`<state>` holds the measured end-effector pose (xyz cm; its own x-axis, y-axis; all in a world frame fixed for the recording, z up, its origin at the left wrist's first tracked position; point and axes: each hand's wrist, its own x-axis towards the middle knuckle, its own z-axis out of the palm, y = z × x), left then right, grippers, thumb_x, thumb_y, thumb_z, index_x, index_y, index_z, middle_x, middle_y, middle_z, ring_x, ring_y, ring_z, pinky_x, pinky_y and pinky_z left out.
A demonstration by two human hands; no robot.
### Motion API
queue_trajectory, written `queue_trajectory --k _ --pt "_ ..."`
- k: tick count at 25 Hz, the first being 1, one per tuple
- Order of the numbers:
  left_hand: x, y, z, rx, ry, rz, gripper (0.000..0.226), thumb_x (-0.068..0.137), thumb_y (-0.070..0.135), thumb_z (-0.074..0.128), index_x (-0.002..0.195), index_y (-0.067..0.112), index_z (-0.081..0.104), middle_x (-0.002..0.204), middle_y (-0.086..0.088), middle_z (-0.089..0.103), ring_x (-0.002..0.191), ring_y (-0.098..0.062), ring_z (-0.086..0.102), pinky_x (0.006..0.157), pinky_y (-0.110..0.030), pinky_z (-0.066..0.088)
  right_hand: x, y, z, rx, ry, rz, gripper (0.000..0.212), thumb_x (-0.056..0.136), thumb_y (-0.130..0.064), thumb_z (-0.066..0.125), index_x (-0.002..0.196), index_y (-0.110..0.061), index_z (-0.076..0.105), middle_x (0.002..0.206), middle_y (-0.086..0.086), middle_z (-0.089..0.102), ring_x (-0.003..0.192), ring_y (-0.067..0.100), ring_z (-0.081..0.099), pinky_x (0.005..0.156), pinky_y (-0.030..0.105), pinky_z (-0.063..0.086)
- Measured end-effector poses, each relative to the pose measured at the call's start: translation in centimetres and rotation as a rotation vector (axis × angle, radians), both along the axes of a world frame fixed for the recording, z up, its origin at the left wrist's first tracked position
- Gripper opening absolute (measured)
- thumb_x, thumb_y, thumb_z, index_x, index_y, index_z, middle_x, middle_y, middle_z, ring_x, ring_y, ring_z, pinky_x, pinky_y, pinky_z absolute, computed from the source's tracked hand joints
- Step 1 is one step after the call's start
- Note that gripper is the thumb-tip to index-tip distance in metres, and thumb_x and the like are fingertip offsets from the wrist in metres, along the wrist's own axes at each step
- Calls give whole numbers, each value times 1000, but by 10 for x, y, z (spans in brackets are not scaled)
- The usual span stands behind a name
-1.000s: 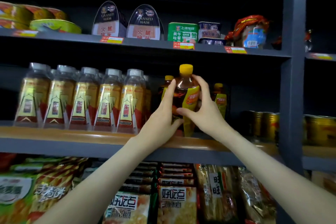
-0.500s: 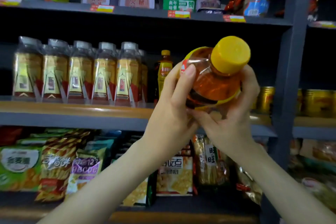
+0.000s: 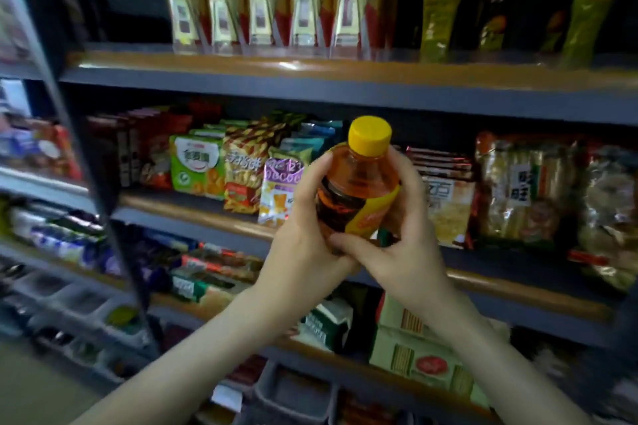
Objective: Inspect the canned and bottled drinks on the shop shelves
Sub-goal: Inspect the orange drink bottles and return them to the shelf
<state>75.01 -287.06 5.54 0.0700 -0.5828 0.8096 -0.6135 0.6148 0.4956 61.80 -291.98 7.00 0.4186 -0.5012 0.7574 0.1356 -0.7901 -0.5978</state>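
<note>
I hold an amber drink bottle with a yellow cap and yellow-and-dark label in front of the snack shelf, roughly upright. My left hand grips its left side with fingers curled round the body. My right hand wraps the right side, thumb across the lower label. On the shelf above, a row of clear bottles with gold-and-red labels stands at the front edge, with yellow-green labelled bottles to their right.
Grey shelves with wooden front edges run across the view. Snack bags and rice-cracker packs fill the shelf behind the bottle. Boxes sit lower down. A grey upright post stands at the left.
Both hands have brought the bottle down and closer to me, away from the drinks shelf. The view has tilted downward, so the snack shelves now fill the middle.
</note>
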Motion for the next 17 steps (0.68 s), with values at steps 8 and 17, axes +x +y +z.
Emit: queue_trajectory --k 8,17 --pt "21 59 -68 758 1206 -112 54 74 23 75 122 26 51 105 -5 71 88 -22 72 69 -40 60 5 9 -85 246 565 337 50 89 -67 38 137 -55 38 148 -35 26 140 -7 21 109 14 26" --pt "33 60 -121 1118 1547 -294 42 86 27 70 120 3 62 97 -17 68 83 -22 70 86 -39 53 3 17 -140 126 729 417 97 72 -44 80 145 -48 16 149 -37 12 143 -4 13 114 14 17"
